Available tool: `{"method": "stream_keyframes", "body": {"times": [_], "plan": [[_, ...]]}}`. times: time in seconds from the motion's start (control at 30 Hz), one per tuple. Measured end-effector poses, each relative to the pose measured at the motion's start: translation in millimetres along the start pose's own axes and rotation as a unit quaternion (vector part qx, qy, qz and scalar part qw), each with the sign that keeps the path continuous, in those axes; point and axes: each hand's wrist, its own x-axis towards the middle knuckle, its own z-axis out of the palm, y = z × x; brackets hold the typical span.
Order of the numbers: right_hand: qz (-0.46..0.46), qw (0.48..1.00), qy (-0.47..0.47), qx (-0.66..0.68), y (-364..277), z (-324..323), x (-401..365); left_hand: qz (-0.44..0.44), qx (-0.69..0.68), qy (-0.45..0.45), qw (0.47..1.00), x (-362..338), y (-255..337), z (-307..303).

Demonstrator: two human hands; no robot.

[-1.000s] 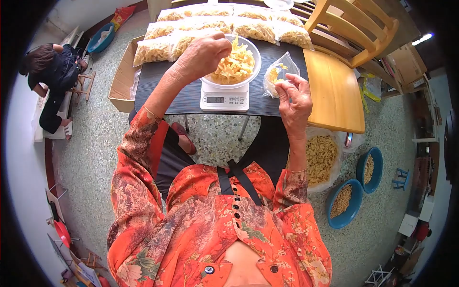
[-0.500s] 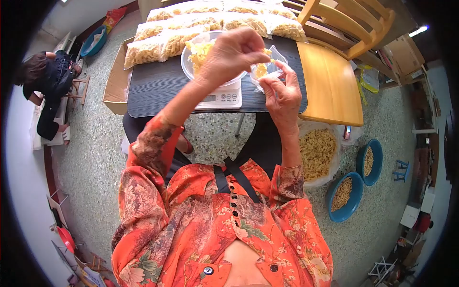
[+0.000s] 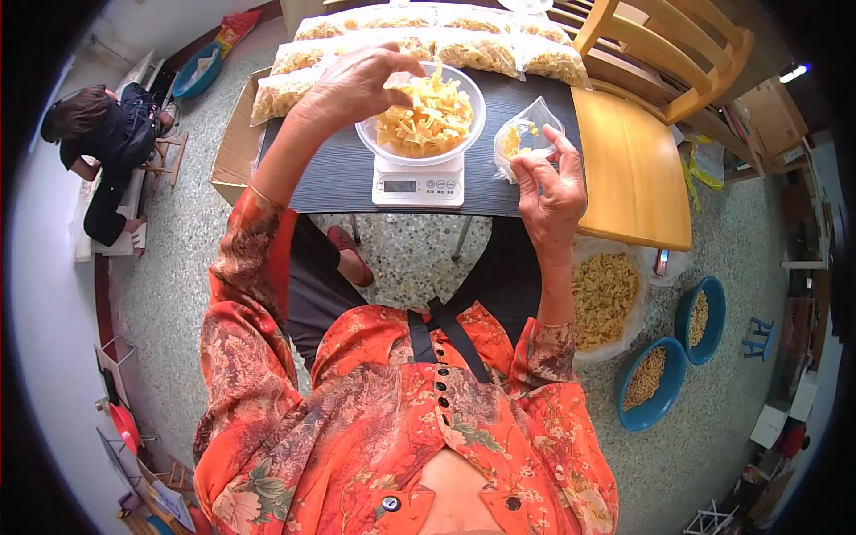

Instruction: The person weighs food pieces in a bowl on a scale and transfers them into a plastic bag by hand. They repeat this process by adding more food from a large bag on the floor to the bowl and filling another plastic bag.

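Head view: 1 left hand (image 3: 355, 85), fingers parted, hovering over the rim of 1 bowl (image 3: 478, 125); the bowl, heaped with yellow pieces (image 3: 430, 120), is resting on 1 white scale (image 3: 419, 185) on the counter (image 3: 334, 183). 1 right hand (image 3: 548, 192), fingers closing on 1 clear bag (image 3: 538, 116) containing similar pieces.

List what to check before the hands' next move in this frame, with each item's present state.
1. Bowl sitting on the scale: ok.
2. Yellow pieces in the bowl: ok.
3. Small bag held by the right hand: ok.
4. Some pieces in the small bag: ok.
5. Left hand at the bowl, thumb and forefinger apart: ok.
6. Number on the display: cannot tell, digits too small.
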Motion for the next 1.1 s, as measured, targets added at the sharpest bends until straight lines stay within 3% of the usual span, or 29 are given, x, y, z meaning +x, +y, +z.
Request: {"method": "stream_keyframes", "body": {"times": [0.07,0.13,0.2,0.23,0.67,0.73,0.87,1.0,1.07,1.1], "plan": [[0.0,1.0,-0.005,0.006,-2,0,0,-0.016,-0.041,-0.086,0.995,-3,-6,0],[0.003,1.0,-0.008,0.006,-4,0,-1,-0.018,-0.067,-0.089,0.994,-5,-5,4],[0.003,1.0,-0.011,0.006,-5,0,-1,0.017,-0.008,-0.109,0.994,-5,-7,8],[0.001,1.0,-0.012,0.007,-5,0,-1,-0.01,-0.013,-0.118,0.993,-7,-4,10],[-0.011,1.0,-0.02,0.013,-11,2,1,0.028,0.038,-0.09,0.995,-5,-11,16],[-0.005,1.0,-0.023,0.013,-11,2,0,0.071,0.016,-0.004,0.997,-5,-11,17],[-0.004,1.0,-0.025,0.007,-10,3,1,0.072,-0.023,0.074,0.994,-3,-12,14],[-0.009,1.0,-0.016,0.011,-10,4,1,0.022,-0.14,0.142,0.98,-2,-12,5],[0.011,0.999,-0.017,0.037,-10,6,0,-0.144,-0.321,0.136,0.926,-3,-13,5],[0.01,0.999,-0.016,0.038,-8,7,1,-0.17,-0.313,0.16,0.921,0,-14,6]]}}
